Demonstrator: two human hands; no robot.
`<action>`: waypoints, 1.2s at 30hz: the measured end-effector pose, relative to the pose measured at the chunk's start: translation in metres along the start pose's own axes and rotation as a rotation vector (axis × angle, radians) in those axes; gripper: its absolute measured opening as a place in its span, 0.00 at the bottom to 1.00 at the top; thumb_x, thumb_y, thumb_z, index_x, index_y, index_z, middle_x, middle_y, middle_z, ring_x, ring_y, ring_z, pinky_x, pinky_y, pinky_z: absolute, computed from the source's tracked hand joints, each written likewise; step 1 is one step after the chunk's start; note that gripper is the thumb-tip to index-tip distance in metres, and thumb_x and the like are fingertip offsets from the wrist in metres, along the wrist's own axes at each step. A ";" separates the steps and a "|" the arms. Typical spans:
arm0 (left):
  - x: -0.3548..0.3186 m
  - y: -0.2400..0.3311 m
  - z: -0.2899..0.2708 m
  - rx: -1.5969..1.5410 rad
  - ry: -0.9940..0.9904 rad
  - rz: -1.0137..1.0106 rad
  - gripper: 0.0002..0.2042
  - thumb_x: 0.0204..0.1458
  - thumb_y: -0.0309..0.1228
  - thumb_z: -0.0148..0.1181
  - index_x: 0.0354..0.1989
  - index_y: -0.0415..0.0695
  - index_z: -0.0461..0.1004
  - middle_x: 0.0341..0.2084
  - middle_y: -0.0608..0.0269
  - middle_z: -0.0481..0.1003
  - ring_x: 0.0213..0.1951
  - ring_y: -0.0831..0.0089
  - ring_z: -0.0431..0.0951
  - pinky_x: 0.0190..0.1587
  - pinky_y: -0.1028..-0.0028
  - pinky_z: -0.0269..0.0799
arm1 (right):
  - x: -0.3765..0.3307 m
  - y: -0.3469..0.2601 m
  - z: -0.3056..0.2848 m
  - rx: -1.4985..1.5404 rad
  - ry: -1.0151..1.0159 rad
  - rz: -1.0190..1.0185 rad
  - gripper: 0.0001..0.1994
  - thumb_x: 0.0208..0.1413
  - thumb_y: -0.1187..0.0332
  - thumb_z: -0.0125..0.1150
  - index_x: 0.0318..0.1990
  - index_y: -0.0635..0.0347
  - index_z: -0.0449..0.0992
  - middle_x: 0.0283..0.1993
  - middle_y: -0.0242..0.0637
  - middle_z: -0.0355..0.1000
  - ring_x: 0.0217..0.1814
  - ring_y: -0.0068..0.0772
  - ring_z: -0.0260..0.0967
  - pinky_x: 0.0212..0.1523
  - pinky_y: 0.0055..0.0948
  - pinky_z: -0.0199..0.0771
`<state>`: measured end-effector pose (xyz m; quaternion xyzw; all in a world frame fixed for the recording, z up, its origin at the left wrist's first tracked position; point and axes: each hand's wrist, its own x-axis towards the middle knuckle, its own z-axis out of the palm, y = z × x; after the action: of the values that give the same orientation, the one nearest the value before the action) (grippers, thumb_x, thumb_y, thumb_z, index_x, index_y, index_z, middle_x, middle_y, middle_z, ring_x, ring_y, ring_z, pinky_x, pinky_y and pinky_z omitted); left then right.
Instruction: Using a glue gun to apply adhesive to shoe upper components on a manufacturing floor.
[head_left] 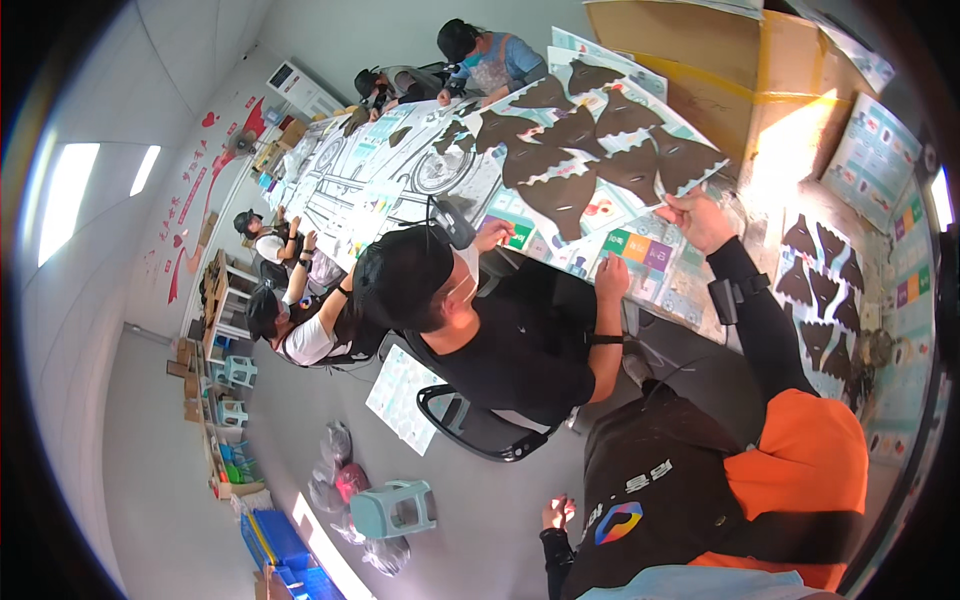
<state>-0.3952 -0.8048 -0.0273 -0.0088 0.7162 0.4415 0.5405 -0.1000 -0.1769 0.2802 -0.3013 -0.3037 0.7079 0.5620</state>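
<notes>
My right hand [700,220] reaches out in a black sleeve with a wrist strap to the long table [690,300]. It pinches the edge of a dark brown, fish-tail shaped cut piece [690,160]. Several more such brown pieces [560,150] lie in rows on colourful printed sheets beyond it. My left hand [557,512] hangs low beside my black and orange clothing, above the grey floor. Its fingers are loosely apart and hold nothing.
A person in a black shirt [510,340] sits on a black chair right next to me, one hand [610,275] on the table. Other seated people work farther along. A big cardboard box [700,60], more brown pieces [825,290], a teal stool [395,508] and a sheet on the floor [405,400] are nearby.
</notes>
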 end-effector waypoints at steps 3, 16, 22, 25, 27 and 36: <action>0.003 0.013 0.017 -0.232 0.082 -0.164 0.13 0.59 0.28 0.54 0.51 0.37 0.73 0.33 0.49 0.79 0.27 0.68 0.79 0.27 0.77 0.73 | 0.061 0.046 -0.004 0.005 -0.016 0.125 0.08 0.61 0.81 0.56 0.45 0.64 0.66 0.41 0.39 0.72 0.39 0.33 0.78 0.47 0.30 0.82; -0.012 0.035 0.104 0.099 0.244 0.168 0.11 0.60 0.32 0.58 0.44 0.36 0.73 0.28 0.54 0.80 0.26 0.69 0.81 0.24 0.74 0.74 | 0.220 0.173 0.033 0.051 -0.106 0.290 0.13 0.60 0.82 0.57 0.49 0.64 0.64 0.45 0.43 0.72 0.41 0.43 0.79 0.45 0.40 0.86; -0.027 0.053 0.140 -0.165 0.239 -0.129 0.08 0.60 0.28 0.59 0.40 0.36 0.76 0.25 0.59 0.79 0.22 0.74 0.77 0.22 0.77 0.70 | 0.268 0.221 0.009 0.021 -0.122 0.313 0.13 0.60 0.83 0.56 0.49 0.64 0.64 0.47 0.41 0.70 0.41 0.42 0.78 0.47 0.44 0.86; -0.018 0.047 0.143 -0.263 0.254 -0.087 0.08 0.60 0.28 0.59 0.39 0.35 0.77 0.24 0.60 0.79 0.22 0.74 0.77 0.22 0.77 0.70 | 0.278 0.244 0.005 0.024 -0.121 0.361 0.13 0.60 0.83 0.56 0.49 0.63 0.64 0.48 0.39 0.70 0.43 0.41 0.77 0.46 0.45 0.86; -0.012 0.050 0.144 -0.107 0.273 -0.020 0.08 0.60 0.28 0.59 0.40 0.36 0.77 0.25 0.59 0.79 0.22 0.72 0.77 0.22 0.76 0.71 | 0.280 0.256 0.009 0.005 -0.119 0.354 0.13 0.60 0.83 0.56 0.49 0.63 0.64 0.48 0.39 0.70 0.43 0.40 0.77 0.46 0.44 0.86; -0.008 0.090 0.151 -0.057 0.464 -0.194 0.07 0.60 0.26 0.58 0.43 0.37 0.74 0.26 0.55 0.79 0.22 0.68 0.78 0.22 0.73 0.74 | 0.312 0.294 0.016 -0.042 -0.115 0.388 0.12 0.60 0.82 0.57 0.47 0.62 0.65 0.46 0.39 0.69 0.42 0.38 0.76 0.44 0.41 0.87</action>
<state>-0.3204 -0.6571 0.0313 -0.1939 0.8040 0.3938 0.4011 -0.3503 0.0726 0.0382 -0.3248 -0.2863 0.8125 0.3904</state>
